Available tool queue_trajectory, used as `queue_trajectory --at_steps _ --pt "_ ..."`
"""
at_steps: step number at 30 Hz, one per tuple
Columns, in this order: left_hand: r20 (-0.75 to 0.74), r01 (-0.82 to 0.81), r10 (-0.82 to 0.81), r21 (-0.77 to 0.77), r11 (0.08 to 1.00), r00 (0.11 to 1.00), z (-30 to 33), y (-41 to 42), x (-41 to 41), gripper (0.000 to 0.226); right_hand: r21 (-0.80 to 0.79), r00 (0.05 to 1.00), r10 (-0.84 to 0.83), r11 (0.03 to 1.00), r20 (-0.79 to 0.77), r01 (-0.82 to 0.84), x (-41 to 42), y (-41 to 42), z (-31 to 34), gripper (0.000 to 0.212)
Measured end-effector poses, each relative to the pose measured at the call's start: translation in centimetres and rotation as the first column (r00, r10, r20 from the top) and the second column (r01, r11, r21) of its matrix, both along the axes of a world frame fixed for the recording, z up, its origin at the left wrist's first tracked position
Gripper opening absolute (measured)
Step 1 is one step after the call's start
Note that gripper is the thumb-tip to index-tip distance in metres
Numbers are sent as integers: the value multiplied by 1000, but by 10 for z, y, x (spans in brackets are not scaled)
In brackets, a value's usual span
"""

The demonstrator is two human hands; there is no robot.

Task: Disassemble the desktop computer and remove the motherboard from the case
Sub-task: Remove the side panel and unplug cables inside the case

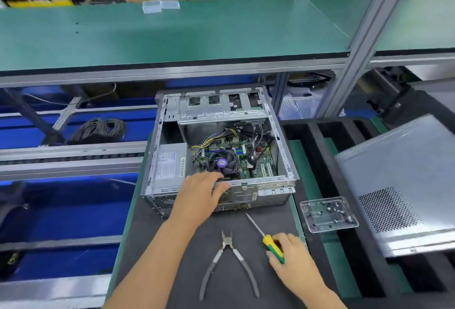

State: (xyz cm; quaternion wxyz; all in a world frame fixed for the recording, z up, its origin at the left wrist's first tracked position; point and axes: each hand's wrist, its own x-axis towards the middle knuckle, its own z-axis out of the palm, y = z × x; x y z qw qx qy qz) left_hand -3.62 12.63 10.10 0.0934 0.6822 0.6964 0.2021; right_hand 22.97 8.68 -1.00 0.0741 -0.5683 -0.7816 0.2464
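Fingers (pixel 278 257) of the right hand (pixel 291 257) grip the screwdriver (pixel 267 237); left hand (pixel 202 191) rests flat on the case (pixel 270 193) rim.

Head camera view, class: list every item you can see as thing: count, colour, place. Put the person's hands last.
Computer case: one, grey, open, centre of mat.
Motherboard: one, green, inside case.
Power supply: one, grey, case's left.
Side panel: one, silver, right.
Screw tray: one, clear, right of case.
Pliers: one, grey handles, front of case.
Screwdriver: one, yellow-green handle, near pliers.
Left hand: on case's near rim.
Right hand: gripping screwdriver handle.
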Motion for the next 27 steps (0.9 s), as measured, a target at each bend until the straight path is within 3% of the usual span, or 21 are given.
queue_trajectory --at_steps 6,9,15,19,24,27 --pt "-262 55 -57 -17 998 963 -2 3 0 46 51 997 -81 995 -1 81 -10 -1 -3 30" --pt "-313 77 -34 126 989 949 -5 0 5 36 65 998 -62 996 26 60 -8 3 -4 28" --pt "-298 34 39 236 971 954 -14 -11 17 35 108 1000 -15 994 21 12 2 7 -7 26" --pt "-240 14 55 276 961 969 -21 -31 22 46 191 995 93 978 -45 -83 11 5 -11 32" --pt "-211 29 22 237 971 977 -25 -55 17 45 271 985 156 954 -77 -130 21 0 -22 31" --pt "-181 49 -13 200 979 983 -21 -63 13 46 325 979 205 927 -20 -187 23 1 -27 29"
